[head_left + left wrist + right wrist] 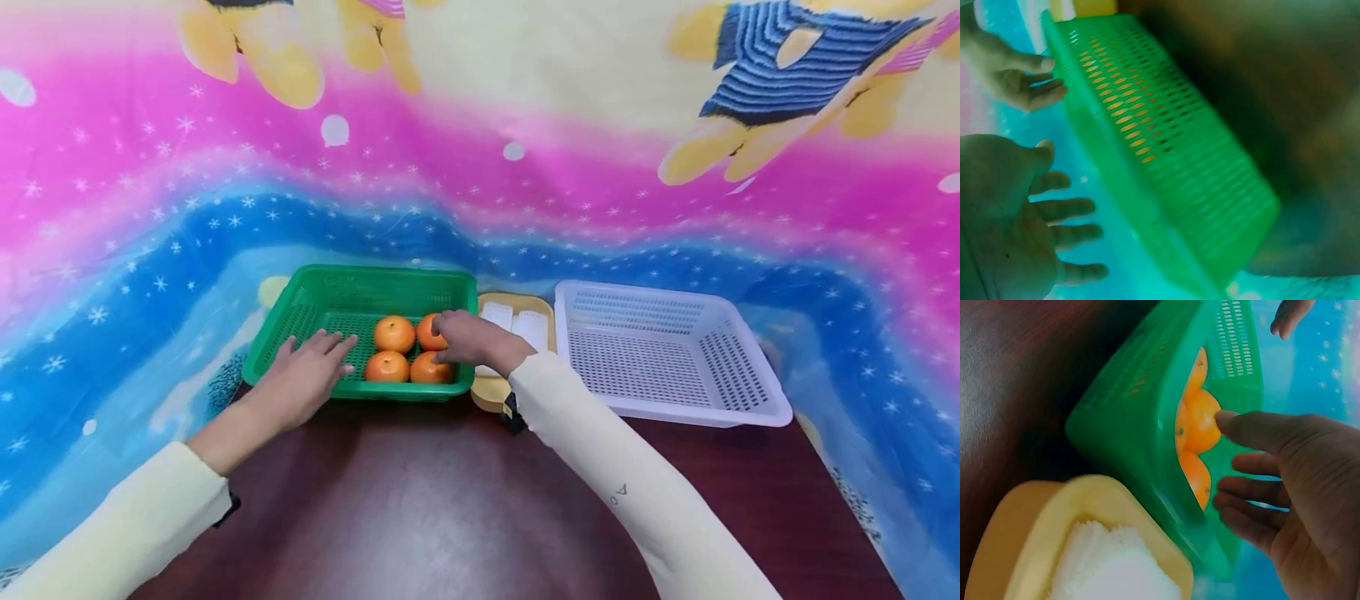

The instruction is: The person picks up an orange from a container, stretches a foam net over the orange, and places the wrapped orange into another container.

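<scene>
A green plastic basket (300, 388) holds several oranges (393, 334), grouped at its right end in the head view. My right hand (480, 340) hangs over that end, with its thumb close to an orange (1202, 422) in the right wrist view; the fingers are loosely bent, holding nothing. Whether the thumb touches the fruit, I cannot tell. Above the basket's left part is my left hand (303, 377), fingers spread and straight, holding nothing. In the left wrist view, the left hand (1016, 212) is beside the basket's rim, with the right hand (1013, 75) farther along.
Right of the green basket, a yellow tray (491, 393) bears white cloths (531, 327). A pale lavender basket (675, 410) without contents stands farther right. All rest on a dark reddish table (420, 500), and a patterned cloth (480, 200) hangs behind.
</scene>
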{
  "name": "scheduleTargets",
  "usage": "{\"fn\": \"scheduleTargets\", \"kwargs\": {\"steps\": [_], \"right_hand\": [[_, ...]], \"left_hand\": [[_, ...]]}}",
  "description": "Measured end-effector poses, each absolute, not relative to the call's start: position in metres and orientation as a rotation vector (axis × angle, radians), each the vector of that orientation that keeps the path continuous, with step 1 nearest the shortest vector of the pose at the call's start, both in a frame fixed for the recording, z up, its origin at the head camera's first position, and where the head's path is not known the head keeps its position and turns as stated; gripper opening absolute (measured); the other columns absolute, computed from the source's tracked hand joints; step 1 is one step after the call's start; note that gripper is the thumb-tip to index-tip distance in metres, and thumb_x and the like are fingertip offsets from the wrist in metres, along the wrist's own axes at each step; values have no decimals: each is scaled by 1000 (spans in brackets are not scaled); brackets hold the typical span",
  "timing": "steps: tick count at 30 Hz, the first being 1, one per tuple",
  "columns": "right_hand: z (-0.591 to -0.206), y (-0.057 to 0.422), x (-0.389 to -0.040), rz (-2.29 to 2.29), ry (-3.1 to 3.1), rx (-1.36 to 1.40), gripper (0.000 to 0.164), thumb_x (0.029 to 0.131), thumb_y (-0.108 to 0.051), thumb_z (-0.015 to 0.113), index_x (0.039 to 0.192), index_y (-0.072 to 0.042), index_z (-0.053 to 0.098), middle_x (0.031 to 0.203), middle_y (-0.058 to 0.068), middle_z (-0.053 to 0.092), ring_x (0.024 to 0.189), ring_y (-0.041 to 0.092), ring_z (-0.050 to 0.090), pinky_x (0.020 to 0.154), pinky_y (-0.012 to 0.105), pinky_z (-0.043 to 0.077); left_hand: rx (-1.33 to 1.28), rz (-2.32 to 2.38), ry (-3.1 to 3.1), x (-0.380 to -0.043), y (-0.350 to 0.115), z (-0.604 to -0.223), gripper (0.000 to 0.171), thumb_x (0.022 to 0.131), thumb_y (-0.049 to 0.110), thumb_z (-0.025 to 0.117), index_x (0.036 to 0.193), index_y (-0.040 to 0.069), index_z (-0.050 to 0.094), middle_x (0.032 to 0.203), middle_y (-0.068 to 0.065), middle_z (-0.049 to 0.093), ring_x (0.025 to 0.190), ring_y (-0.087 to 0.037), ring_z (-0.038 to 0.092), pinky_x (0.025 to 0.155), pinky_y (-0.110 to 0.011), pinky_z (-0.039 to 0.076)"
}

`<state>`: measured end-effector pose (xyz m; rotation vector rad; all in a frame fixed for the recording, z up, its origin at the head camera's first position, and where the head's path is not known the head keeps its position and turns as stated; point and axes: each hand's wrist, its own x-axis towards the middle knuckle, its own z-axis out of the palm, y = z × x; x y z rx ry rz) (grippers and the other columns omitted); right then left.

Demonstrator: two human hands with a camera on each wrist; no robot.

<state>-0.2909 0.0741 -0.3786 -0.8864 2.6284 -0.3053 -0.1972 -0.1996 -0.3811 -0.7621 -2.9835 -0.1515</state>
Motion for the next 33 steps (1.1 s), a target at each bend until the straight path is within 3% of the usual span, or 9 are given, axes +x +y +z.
{"fn": "scheduleTargets", "kwargs": {"steps": [4, 8, 11, 14, 17, 20, 28, 33], "right_hand": [[-390, 66, -290, -282, 2615, -840, 34, 99, -22, 68, 126, -3, 61, 102, 9, 56, 79, 19, 47, 75, 32, 41], [-400, 59, -288, -229, 2617, -809, 22, 97, -21, 65, 114, -7, 61, 106, 8, 54, 71, 17, 45, 71, 31, 39], [-404, 55, -287, -174, 2625, -805, 21, 98, -22, 63, 114, -9, 60, 115, 10, 58, 76, 19, 50, 74, 32, 43], [-406, 50, -286, -130, 2645, -794, 34, 100, -25, 61, 129, -7, 58, 127, 14, 60, 90, 22, 59, 86, 35, 50], [-408, 47, -285, -110, 2664, -770, 52, 101, -27, 59, 148, -6, 47, 145, 17, 53, 111, 26, 62, 102, 39, 51], [-411, 45, -285, -110, 2678, -750, 58, 103, -26, 56, 154, -5, 41, 154, 19, 45, 121, 28, 60, 105, 41, 50], [-419, 43, -287, -120, 2705, -736, 55, 100, -24, 65, 149, -5, 49, 148, 21, 48, 126, 33, 55, 98, 41, 52], [-422, 41, -289, -96, 2714, -755, 25, 98, -23, 65, 117, -8, 65, 123, 15, 61, 112, 30, 57, 95, 39, 49]], "left_hand": [[-698, -192, -2979, -189, -203, -400, 52, 108, 23, 52, 154, -1, 42, 152, -29, 48, 144, -51, 40, 108, -78, 32], [-656, -223, -2953, -184, -204, -417, 48, 106, 16, 53, 150, -3, 47, 149, -30, 51, 142, -51, 42, 107, -78, 34], [-642, -224, -2915, -180, -204, -429, 45, 105, 13, 55, 147, -2, 51, 145, -30, 55, 140, -50, 46, 105, -78, 35], [-624, -184, -2873, -177, -204, -440, 42, 104, 10, 56, 145, -2, 53, 142, -29, 58, 137, -47, 50, 105, -78, 36], [-597, -174, -2833, -176, -203, -449, 40, 104, 11, 56, 142, -3, 55, 140, -28, 60, 136, -46, 52, 106, -77, 36], [-564, -190, -2815, -178, -200, -455, 40, 105, 12, 55, 141, -4, 55, 140, -29, 60, 137, -46, 51, 108, -76, 35], [-508, -178, -2817, -177, -197, -459, 39, 104, 7, 56, 140, -5, 56, 141, -27, 60, 140, -44, 49, 112, -73, 33], [-493, -163, -2799, -176, -197, -460, 37, 104, 9, 56, 139, -5, 57, 139, -26, 62, 139, -43, 51, 112, -73, 34]]}}
